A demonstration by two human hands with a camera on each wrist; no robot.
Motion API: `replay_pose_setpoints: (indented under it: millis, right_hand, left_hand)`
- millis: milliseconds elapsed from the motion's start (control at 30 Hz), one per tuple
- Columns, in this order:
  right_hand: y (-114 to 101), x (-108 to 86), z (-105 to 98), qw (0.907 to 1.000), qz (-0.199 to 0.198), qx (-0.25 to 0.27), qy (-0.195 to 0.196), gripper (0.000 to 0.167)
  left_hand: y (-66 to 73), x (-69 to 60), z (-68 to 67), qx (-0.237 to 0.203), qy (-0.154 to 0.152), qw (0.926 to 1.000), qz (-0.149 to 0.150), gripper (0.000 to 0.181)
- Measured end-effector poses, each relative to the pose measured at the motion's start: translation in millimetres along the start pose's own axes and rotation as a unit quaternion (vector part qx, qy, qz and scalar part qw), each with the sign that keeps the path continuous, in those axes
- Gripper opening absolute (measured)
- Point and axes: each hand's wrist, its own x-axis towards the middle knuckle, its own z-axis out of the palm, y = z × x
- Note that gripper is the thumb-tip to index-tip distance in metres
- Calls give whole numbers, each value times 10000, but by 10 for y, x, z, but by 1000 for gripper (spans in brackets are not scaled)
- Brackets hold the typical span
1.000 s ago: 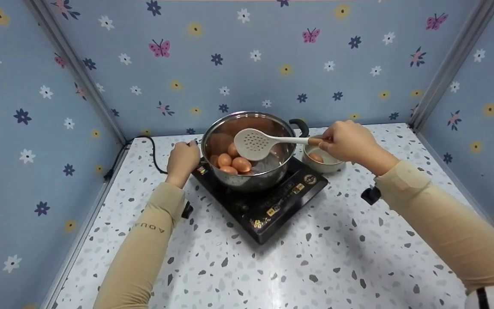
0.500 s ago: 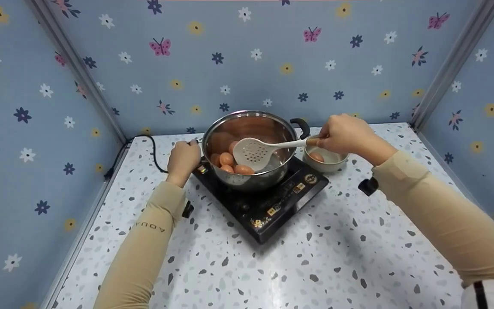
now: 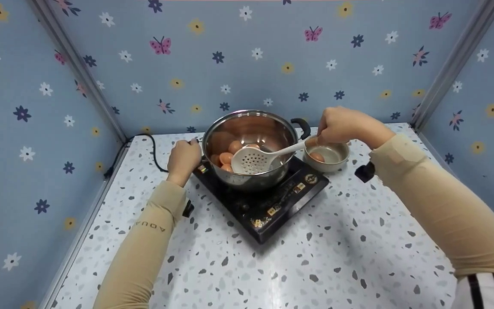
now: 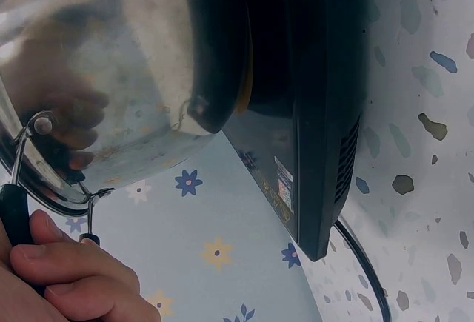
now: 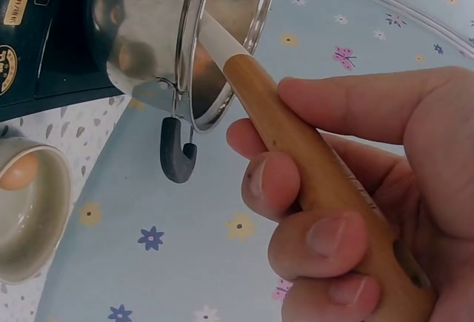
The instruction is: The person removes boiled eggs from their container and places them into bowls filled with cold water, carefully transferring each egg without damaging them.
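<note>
At the left, a black cord (image 3: 153, 150) curves over the speckled surface (image 3: 315, 262) beside the flowered wall (image 3: 247, 77); a tan sleeve (image 3: 144, 244) with dark lettering reaches up from the near left; at its end the left hand (image 3: 184, 158) holds the left handle (image 4: 15, 222), its fingers curled round the black grip; the pot (image 3: 251, 182) sits upright on the far part of the black cooker (image 3: 287, 201), which lies on the surface with one corner towards the near side; several brown eggs (image 3: 226, 158) are gathered inside the pot, mostly at its left; the white slotted spoon (image 3: 251, 160) has its head inside the pot, just right of the eggs, though I cannot tell whether it touches them; its stem slopes up to the right across the rim, near the black right handle (image 3: 301, 127); the bowl (image 3: 328, 167) stands on the surface just right of the cooker, with one egg (image 3: 317, 157) at its left; above its far side the right hand (image 3: 341, 123) grips the spoon's wooden end, fingers wrapped round it, thumb along it; another tan sleeve (image 3: 435, 206) runs down to the near right, ending at striped cloth (image 3: 487, 292).
</note>
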Motion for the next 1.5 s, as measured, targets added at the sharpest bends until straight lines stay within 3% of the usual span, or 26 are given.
replay_pose_setpoints:
  millis: [167,400,667,1500]
  right_hand:
    - [-10,31,-32,9997,-75,145,-177,27]
    - [-22,95,-38,9939,173,717,-821,43]
    - [24,111,-2,9862,112,1159,-1179,26]
    - [269,26,116,9787,171,1885,-800,22]
  left_hand:
    - [0,7,-3,66,-47,10000,8,54]
    - [9,10,3,55,10,10000,-5,56]
    - [14,3,11,17,79,10000,47,56]
    - [15,-6,5,-31,43,10000,-8,54]
